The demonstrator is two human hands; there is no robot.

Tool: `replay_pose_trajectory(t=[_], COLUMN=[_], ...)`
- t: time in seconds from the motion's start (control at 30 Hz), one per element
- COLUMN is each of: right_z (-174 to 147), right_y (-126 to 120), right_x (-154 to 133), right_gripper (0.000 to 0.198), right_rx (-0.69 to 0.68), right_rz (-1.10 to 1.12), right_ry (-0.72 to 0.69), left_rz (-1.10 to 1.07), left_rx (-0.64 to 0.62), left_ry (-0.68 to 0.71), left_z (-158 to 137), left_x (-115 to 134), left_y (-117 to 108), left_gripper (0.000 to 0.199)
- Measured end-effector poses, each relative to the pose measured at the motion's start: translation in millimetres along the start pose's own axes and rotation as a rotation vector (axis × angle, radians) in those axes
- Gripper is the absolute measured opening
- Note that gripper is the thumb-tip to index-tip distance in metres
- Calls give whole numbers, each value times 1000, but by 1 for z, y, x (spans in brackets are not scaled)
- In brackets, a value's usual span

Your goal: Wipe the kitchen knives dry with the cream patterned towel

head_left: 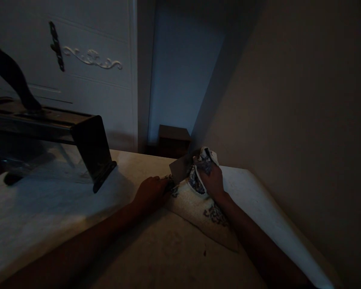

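Both your hands are on the cleaver and the cloth, far centre of the table.

Your left hand (152, 192) is closed around the handle of the cleaver (180, 168), blade standing up and tilted, flat face toward you. Your right hand (212, 180) is clenched on a bunched part of the patterned cloth (198, 204), pressed against the right side of the blade. The rest of the cloth lies flat on the table (63, 216), spreading near and right under your right forearm. Far left sits a dark slicer frame (90, 144) with a curved handle, well apart from your hands. A small dark box (173, 138) stands beyond the table's far edge, a white panelled door (93, 60) behind on the left. Light is dim, so finger detail is unclear.
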State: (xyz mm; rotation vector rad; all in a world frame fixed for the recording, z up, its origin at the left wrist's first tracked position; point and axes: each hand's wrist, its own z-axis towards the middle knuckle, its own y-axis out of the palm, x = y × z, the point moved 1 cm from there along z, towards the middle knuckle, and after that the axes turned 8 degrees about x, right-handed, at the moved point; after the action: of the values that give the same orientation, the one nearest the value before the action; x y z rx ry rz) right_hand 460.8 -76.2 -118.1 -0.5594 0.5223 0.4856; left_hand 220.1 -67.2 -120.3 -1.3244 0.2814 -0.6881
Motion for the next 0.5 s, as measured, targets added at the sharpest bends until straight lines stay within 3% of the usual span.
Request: replay_pose_trajectory(t=[0.2,0.33,0.4,0.5], right_z=[15,24,27,25], right_y=[-11,-17,-19,-20], right_x=[26,25,17,3], right_gripper=[34,30,31,35], right_rx=[312,535,615,663], right_rz=[173,336,408,459], right_ry=[412,628,693,648], left_rz=[-24,-38,-40,-24], left_rx=[0,1,12,10], left_ry=[-21,-22,-26,-34], left_z=[1,1,1,1], left_x=[-4,-6,-6,-3], left_y=[2,4,4,1], left_gripper=[34,32,33,34])
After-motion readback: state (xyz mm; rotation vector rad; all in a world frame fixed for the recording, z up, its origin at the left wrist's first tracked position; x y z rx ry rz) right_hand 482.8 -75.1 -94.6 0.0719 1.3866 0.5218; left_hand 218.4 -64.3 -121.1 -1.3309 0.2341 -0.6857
